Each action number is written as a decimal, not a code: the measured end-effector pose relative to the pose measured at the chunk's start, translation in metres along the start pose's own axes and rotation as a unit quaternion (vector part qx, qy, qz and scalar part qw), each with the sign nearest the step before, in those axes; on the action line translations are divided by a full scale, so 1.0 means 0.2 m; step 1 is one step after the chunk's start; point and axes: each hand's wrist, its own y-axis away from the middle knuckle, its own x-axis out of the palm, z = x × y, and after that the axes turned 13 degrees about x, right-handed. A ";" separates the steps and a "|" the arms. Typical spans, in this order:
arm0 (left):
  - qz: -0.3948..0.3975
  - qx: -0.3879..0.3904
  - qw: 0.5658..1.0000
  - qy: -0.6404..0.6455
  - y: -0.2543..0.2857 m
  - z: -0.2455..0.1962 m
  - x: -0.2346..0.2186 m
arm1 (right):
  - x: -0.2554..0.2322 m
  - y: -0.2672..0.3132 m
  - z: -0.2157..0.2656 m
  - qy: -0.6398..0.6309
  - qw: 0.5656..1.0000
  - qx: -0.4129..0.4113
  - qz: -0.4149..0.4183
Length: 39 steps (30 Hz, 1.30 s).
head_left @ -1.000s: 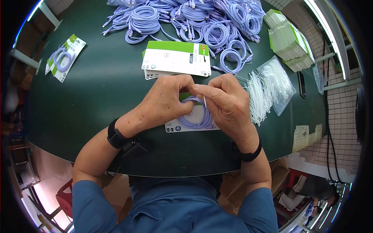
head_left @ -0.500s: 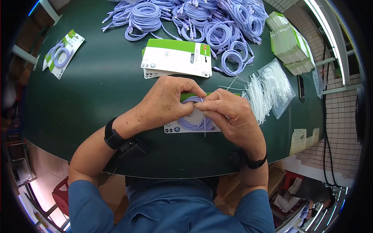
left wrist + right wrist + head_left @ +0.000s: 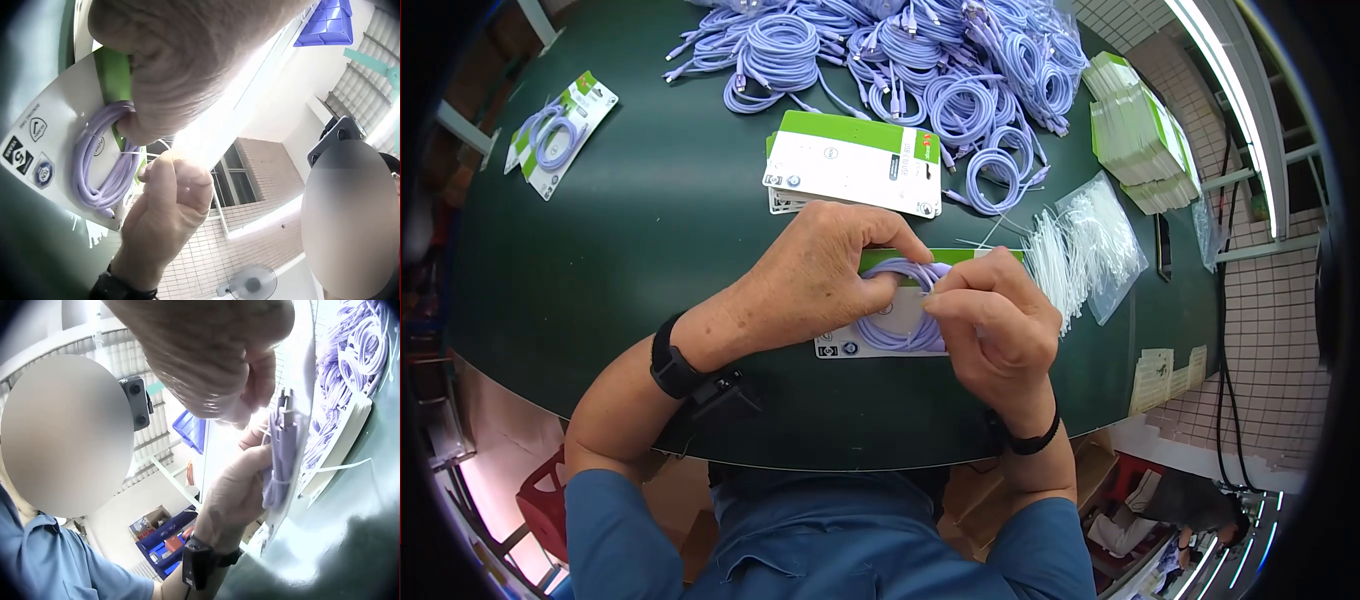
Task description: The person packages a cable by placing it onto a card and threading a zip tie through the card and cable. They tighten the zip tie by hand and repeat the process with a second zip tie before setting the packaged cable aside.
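Note:
A coiled lilac USB cable (image 3: 890,338) lies against a white and green packaging card (image 3: 865,257) on the table before me. My left hand (image 3: 815,268) holds the coil's upper part, thumb inside the loop and index finger arched over it. A thin white cable tie (image 3: 130,152) crosses the coil's side in the left wrist view. The right hand (image 3: 1003,325) pinches the tie's end between thumb and index finger, close beside the coil. In the right wrist view, the cable's plugs (image 3: 285,415) stick up along the card, and another thin white tie binds the coil lower down.
Behind the hands lies a stack of cards (image 3: 840,150), with a heap of lilac cables (image 3: 900,60) beyond. At right are loose white cable ties (image 3: 1055,262), a clear bag (image 3: 1105,240) and piled cards (image 3: 1135,140). A card with cable (image 3: 560,140) lies far left.
The right hand first held the white tie above the coil, then worked at its top with the tail hanging down; now it is lower, pinching the end at the coil's right. The left hand stays at the coil.

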 end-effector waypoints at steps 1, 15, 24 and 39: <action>0.001 0.005 1.000 0.002 0.00 -0.01 0.00 | 0.00 0.00 0.00 0.004 1.000 -0.020 -0.020; 0.000 0.045 0.998 -0.032 0.00 -0.05 -0.04 | 0.06 0.02 0.02 0.070 0.988 -0.099 -0.099; -0.009 0.052 0.995 -0.086 0.01 0.03 -0.03 | 0.00 0.03 0.12 -0.060 0.952 0.292 0.073; 0.010 0.053 0.995 -0.085 0.00 0.04 0.00 | 0.00 0.02 0.12 -0.005 0.945 0.309 0.110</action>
